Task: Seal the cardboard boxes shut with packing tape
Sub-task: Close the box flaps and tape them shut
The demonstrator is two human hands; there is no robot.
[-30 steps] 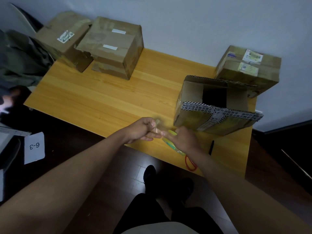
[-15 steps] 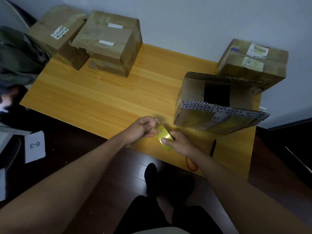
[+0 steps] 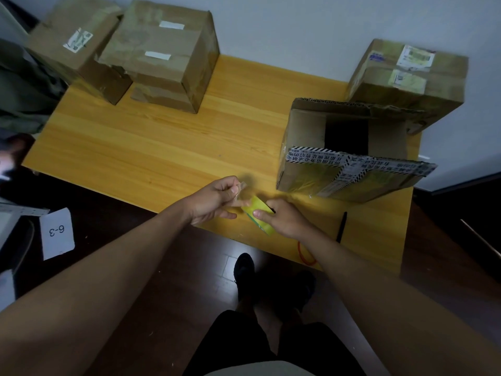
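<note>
At lower centre of the frame, the right hand (image 3: 284, 219) grips a yellow-green roll of packing tape (image 3: 259, 214) over the wooden tabletop (image 3: 162, 147); the left hand (image 3: 217, 203) pinches its clear loose end. The open brown cardboard box (image 3: 344, 150) stands at centre right.

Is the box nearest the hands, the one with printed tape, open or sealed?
Open. The box with printed tape shows a dark gap between its flaps, with its near flap sticking outward rather than folded down.

Black pen (image 3: 341, 226) on the desk (image 3: 151, 147), right of the hands. Orange rubber band (image 3: 305, 253) below them. Card marked "6-3" (image 3: 57, 233) far left.
</note>
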